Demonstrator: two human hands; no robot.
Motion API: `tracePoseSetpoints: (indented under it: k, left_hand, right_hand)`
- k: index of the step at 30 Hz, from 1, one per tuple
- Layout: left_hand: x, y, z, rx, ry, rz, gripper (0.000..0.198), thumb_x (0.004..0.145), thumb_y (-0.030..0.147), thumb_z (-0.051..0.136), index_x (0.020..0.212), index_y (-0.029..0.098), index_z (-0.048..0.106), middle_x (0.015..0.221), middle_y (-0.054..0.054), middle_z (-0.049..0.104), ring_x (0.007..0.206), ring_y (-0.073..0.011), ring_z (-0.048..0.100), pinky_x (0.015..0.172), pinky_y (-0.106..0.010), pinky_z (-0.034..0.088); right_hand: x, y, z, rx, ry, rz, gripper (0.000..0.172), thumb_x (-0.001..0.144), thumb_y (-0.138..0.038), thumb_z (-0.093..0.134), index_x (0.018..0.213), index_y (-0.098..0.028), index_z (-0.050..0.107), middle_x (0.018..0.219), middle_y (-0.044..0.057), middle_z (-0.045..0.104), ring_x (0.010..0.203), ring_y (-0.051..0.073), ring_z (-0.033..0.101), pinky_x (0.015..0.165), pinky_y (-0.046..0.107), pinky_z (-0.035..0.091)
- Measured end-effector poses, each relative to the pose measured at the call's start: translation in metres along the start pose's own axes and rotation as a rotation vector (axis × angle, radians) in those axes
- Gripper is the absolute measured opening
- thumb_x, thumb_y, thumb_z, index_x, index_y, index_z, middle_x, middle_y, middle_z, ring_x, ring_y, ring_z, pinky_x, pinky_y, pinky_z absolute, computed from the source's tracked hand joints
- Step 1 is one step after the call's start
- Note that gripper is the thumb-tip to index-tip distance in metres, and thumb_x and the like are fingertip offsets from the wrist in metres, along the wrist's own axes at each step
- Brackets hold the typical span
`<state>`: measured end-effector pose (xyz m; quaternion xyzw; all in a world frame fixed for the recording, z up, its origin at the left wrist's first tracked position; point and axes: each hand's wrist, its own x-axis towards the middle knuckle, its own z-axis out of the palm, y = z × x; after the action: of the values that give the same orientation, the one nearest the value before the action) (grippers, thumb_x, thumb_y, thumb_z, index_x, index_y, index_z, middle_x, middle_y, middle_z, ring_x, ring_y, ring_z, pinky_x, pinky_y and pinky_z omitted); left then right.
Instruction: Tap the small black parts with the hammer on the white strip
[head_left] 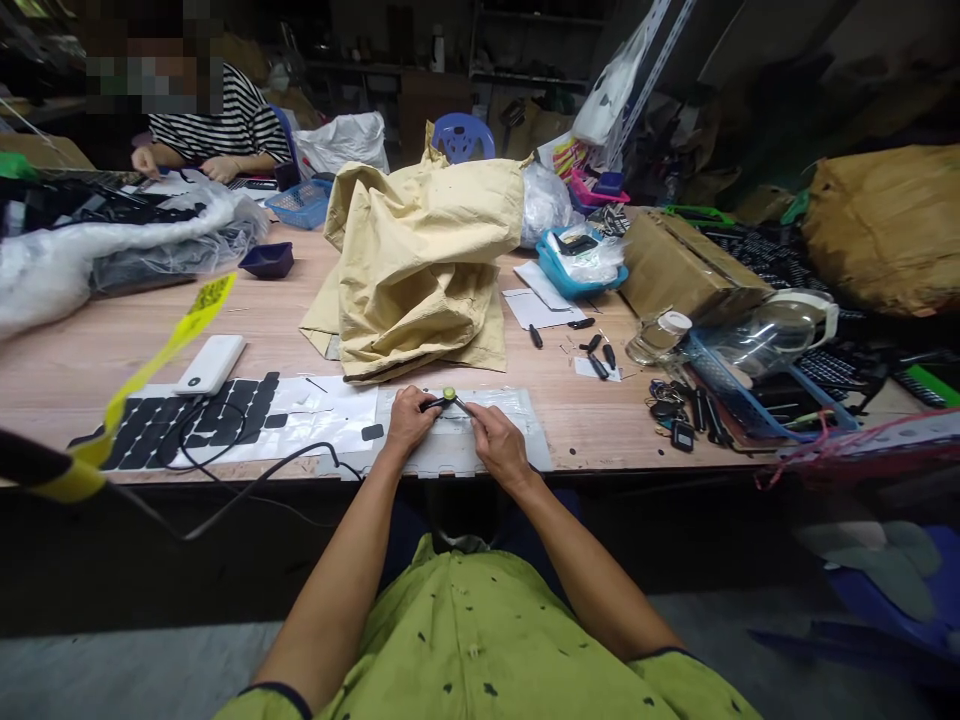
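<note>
Both hands meet over a clear plastic sheet (525,440) at the table's front edge. My left hand (411,418) is closed on a small black piece (433,404) whose kind I cannot make out. At its end is a round yellow-green part (449,394). A thin dark rod-like tool (463,405) sticks out of my right hand (499,443), which is closed around it; its tip points at the round part. To the left lies a white sheet with rows of black stickers (232,410), with a white power bank (211,364) and black cable (277,462).
A beige cloth sack (427,270) fills the table's middle. Small black handles (598,365), a glass jar (658,338), keys (667,405) and a blue basket (765,395) stand to the right. A co-worker in a striped shirt (247,115) sits at the far left. A yellow tag (161,355) hangs close by.
</note>
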<state>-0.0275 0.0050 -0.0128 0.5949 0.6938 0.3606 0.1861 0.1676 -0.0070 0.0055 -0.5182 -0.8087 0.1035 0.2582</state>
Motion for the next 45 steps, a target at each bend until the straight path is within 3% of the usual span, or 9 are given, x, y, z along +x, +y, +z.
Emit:
tracePoseSetpoints:
  k: [10, 19, 23, 27, 33, 35, 38, 41, 45]
  left_hand:
    - [-0.004, 0.006, 0.001, 0.040, 0.027, 0.002, 0.008, 0.072, 0.021, 0.073, 0.079, 0.026, 0.074, 0.083, -0.005, 0.065, 0.094, -0.0278, 0.059, 0.089, -0.043, 0.052]
    - [-0.008, 0.010, -0.014, 0.049, -0.073, 0.074, 0.009, 0.078, 0.026, 0.072, 0.086, 0.026, 0.075, 0.087, -0.004, 0.067, 0.094, -0.0260, 0.059, 0.089, -0.042, 0.050]
    - [-0.045, 0.019, -0.020, -0.018, -0.161, 0.231, 0.014, 0.080, 0.029, 0.073, 0.093, 0.027, 0.077, 0.104, -0.006, 0.068, 0.104, -0.0261, 0.061, 0.097, -0.044, 0.050]
    - [-0.099, 0.028, -0.008, 0.023, -0.237, 0.414, 0.016, 0.076, 0.030, 0.079, 0.092, 0.028, 0.079, 0.135, -0.008, 0.062, 0.126, -0.0330, 0.056, 0.107, -0.051, 0.047]
    - [-0.132, 0.037, 0.013, 0.274, -0.147, 0.526, 0.033, 0.069, 0.038, 0.088, 0.100, 0.032, 0.080, 0.147, -0.011, 0.058, 0.134, -0.0402, 0.053, 0.111, -0.060, 0.044]
    - [-0.128, 0.039, 0.015, 0.258, -0.094, 0.536, 0.039, 0.068, 0.046, 0.088, 0.103, 0.031, 0.079, 0.146, -0.012, 0.059, 0.131, -0.0396, 0.055, 0.108, -0.058, 0.047]
    - [-0.104, 0.041, 0.013, 0.149, -0.002, 0.452, 0.023, 0.083, 0.043, 0.075, 0.100, 0.028, 0.079, 0.129, -0.010, 0.069, 0.117, -0.0311, 0.063, 0.100, -0.047, 0.053]
    - [-0.056, 0.037, 0.005, 0.076, 0.077, 0.250, 0.019, 0.092, 0.033, 0.060, 0.095, 0.024, 0.077, 0.102, -0.008, 0.073, 0.099, -0.0249, 0.065, 0.092, -0.042, 0.054]
    - [0.023, 0.025, -0.011, 0.185, 0.129, -0.059, 0.020, 0.091, 0.026, 0.056, 0.094, 0.020, 0.074, 0.098, -0.010, 0.071, 0.098, -0.0286, 0.062, 0.091, -0.044, 0.052]
  right_hand:
    - [0.054, 0.044, -0.006, -0.206, 0.069, 0.175, 0.043, 0.095, -0.013, 0.043, 0.125, -0.026, 0.071, 0.096, 0.008, 0.066, 0.090, 0.022, 0.054, 0.077, 0.029, 0.042]
    - [0.059, 0.039, 0.004, -0.372, -0.008, 0.226, 0.038, 0.100, -0.019, 0.044, 0.128, -0.028, 0.068, 0.102, 0.010, 0.061, 0.095, 0.024, 0.048, 0.073, 0.031, 0.033]
    - [0.061, 0.037, 0.003, -0.365, -0.025, 0.226, 0.038, 0.100, -0.020, 0.043, 0.129, -0.027, 0.066, 0.104, 0.011, 0.061, 0.096, 0.025, 0.047, 0.074, 0.032, 0.033]
    - [0.062, 0.034, 0.001, -0.361, -0.044, 0.238, 0.038, 0.101, -0.021, 0.041, 0.130, -0.027, 0.066, 0.107, 0.011, 0.061, 0.099, 0.025, 0.047, 0.075, 0.033, 0.033]
    - [0.062, 0.034, 0.003, -0.373, -0.031, 0.221, 0.038, 0.101, -0.021, 0.041, 0.129, -0.026, 0.066, 0.106, 0.011, 0.061, 0.097, 0.025, 0.047, 0.075, 0.033, 0.032]
    - [0.061, 0.035, 0.006, -0.377, -0.019, 0.211, 0.037, 0.100, -0.021, 0.042, 0.128, -0.025, 0.066, 0.104, 0.011, 0.061, 0.096, 0.025, 0.047, 0.074, 0.033, 0.032]
    - [0.060, 0.037, 0.010, -0.382, 0.002, 0.203, 0.036, 0.100, -0.021, 0.043, 0.127, -0.024, 0.066, 0.103, 0.011, 0.060, 0.096, 0.025, 0.046, 0.074, 0.033, 0.031]
    - [0.060, 0.039, 0.013, -0.383, 0.018, 0.197, 0.036, 0.099, -0.021, 0.043, 0.127, -0.024, 0.066, 0.102, 0.011, 0.060, 0.095, 0.025, 0.046, 0.073, 0.033, 0.031]
    - [0.059, 0.040, 0.015, -0.380, 0.027, 0.189, 0.035, 0.098, -0.020, 0.044, 0.125, -0.024, 0.067, 0.100, 0.011, 0.060, 0.094, 0.025, 0.046, 0.073, 0.032, 0.030]
